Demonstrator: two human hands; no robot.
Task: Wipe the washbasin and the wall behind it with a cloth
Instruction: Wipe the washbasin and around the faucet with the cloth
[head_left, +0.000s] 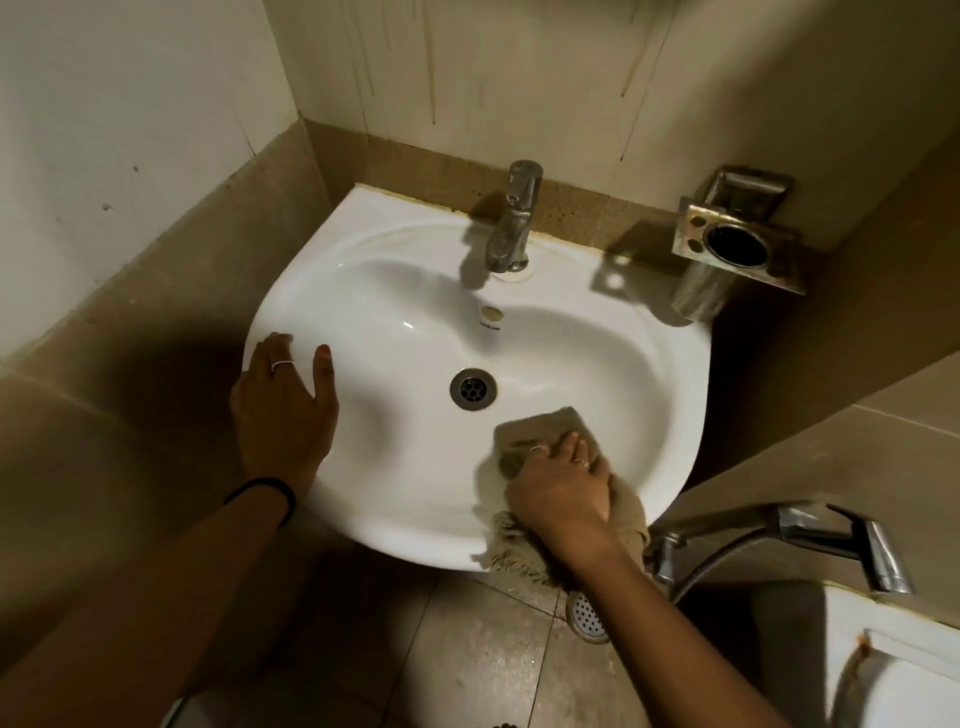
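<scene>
The washbasin (597, 364) sat in the corner, white and glossy, with a small dark brand mark printed just below the overflow hole (491, 313), too small to read. A chrome tap (511, 223) stood at its twelve o'clock, and the metal drain (472, 389) lay near the middle of the bowl. The beige cloth (540, 423), frayed at its hanging edge, was pressed against the bowl's inner slope at about five o'clock from the drain and draped over the front rim. The right hand (558, 493) lay on it, fingers curled down and gripping the fabric. The left hand (283, 405) rested open on the rim at nine o'clock, fingers spread and holding nothing. The wall (493, 78) behind showed brownish drip streaks on pale tiles.
</scene>
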